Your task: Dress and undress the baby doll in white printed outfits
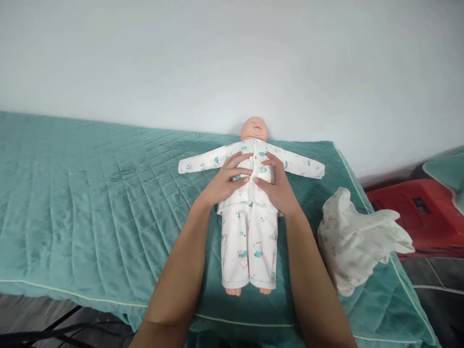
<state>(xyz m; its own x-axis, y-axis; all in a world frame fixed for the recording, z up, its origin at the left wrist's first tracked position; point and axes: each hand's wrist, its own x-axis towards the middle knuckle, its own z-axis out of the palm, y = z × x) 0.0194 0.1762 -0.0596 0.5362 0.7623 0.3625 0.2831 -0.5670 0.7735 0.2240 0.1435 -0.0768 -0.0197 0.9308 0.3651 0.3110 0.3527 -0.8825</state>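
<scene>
A baby doll [254, 128] lies on its back, dressed in a white long-sleeved button-up shirt [304, 165] and matching white trousers [235, 246] with a small animal print. Its sleeves stretch out to both sides and its bare toes show below the cuffs. My left hand [230, 180] rests on the left half of the shirt front, fingers spread. On the other half lies my right hand [277, 186], its fingers slightly bent and apart from the thumb. Both thumbs are close to the button line at the middle of the chest. The cloth under my palms is hidden.
Crumpled white printed cloth [357, 237] sits at the right side of the green quilted bed cover [90, 203]. A red plastic stool or chair [424, 212] stands beyond the right edge. Behind the doll's head rises a pale wall [217, 63]. Dark thin bars [54, 333] show at lower left.
</scene>
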